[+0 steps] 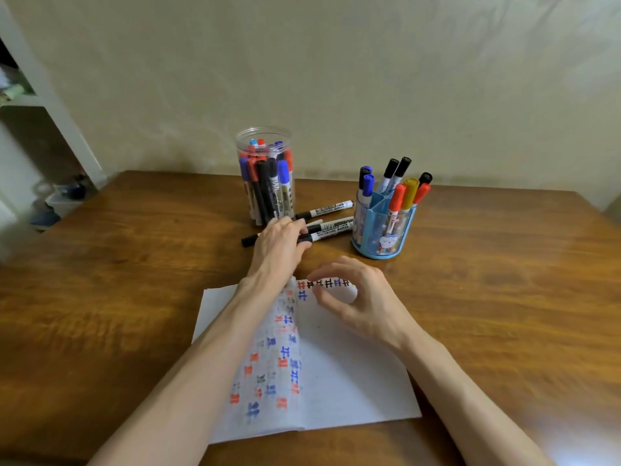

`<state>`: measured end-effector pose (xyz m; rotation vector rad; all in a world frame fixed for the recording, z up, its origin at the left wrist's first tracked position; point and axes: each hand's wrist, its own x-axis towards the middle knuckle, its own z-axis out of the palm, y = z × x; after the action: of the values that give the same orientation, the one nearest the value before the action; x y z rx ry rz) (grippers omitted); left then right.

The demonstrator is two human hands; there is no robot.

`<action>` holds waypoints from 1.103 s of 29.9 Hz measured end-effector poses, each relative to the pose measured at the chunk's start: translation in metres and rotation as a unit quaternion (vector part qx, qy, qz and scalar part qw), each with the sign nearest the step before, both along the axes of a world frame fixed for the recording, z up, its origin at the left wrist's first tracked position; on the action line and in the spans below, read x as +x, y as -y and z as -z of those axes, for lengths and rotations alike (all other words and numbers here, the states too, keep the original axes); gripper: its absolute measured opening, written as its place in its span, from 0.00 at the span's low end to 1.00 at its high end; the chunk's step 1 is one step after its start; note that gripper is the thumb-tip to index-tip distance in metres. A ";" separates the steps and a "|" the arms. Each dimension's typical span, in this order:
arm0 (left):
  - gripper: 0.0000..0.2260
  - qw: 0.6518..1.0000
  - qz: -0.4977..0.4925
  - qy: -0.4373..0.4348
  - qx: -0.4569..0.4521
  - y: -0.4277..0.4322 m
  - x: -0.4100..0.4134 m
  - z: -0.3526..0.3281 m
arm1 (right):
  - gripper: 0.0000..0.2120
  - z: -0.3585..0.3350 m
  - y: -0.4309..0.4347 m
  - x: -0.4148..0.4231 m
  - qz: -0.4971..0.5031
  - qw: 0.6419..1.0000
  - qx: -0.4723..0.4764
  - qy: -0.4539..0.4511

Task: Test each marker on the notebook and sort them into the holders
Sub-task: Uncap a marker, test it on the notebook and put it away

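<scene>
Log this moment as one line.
left hand grips whiteboard marker | right hand open over notebook | sorting unfinished

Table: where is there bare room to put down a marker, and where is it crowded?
Bare wood of the table lies right of the blue holder and notebook, and left of the clear jar and notebook. Crowded: between jar and holder, where loose markers lie and the left hand grips one; the right hand hovers over the notebook's top.
</scene>
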<state>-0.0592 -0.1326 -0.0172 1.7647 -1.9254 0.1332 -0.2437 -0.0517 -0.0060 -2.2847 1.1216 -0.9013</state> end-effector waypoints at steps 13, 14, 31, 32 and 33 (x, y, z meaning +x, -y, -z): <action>0.08 0.973 0.042 -0.228 0.020 -0.065 0.028 -0.018 | 0.16 0.007 0.008 -0.001 0.088 0.992 0.047 0.074; 0.07 0.961 0.071 -0.263 0.041 -0.071 0.028 -0.020 | 0.16 0.006 0.007 0.001 0.087 0.989 0.071 0.096; 0.08 0.926 0.215 -0.259 0.171 -0.091 0.024 -0.024 | 0.11 -0.002 -0.003 0.010 0.035 0.946 0.132 0.293; 0.08 0.923 0.221 -0.263 0.176 -0.091 0.024 -0.024 | 0.10 -0.003 -0.003 0.010 0.030 0.947 0.126 0.292; 0.08 0.920 0.226 -0.264 0.179 -0.092 0.024 -0.024 | 0.10 -0.003 -0.004 0.010 0.026 0.949 0.124 0.289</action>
<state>-0.0353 -0.0408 0.0072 1.3105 -1.9471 -0.8219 -0.2335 -0.0476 -0.0032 -1.6347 0.9610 -1.2617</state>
